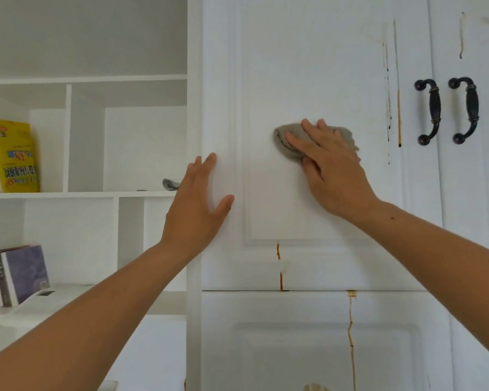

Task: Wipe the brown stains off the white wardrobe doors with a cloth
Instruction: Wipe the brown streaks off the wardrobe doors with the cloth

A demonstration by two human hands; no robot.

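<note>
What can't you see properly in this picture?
- Head view: the door under the cloth; the cloth and right hand cover it.
- The drip on the lower door runs off the bottom edge.
- The grey thing on the shelf, partly behind the left hand.
- The yellow book's small print.

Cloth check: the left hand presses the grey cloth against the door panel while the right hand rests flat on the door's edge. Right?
Not quite: the hands are swapped. In the head view the right hand presses the grey cloth against the door panel, while the left hand rests flat on the door's edge.
</note>
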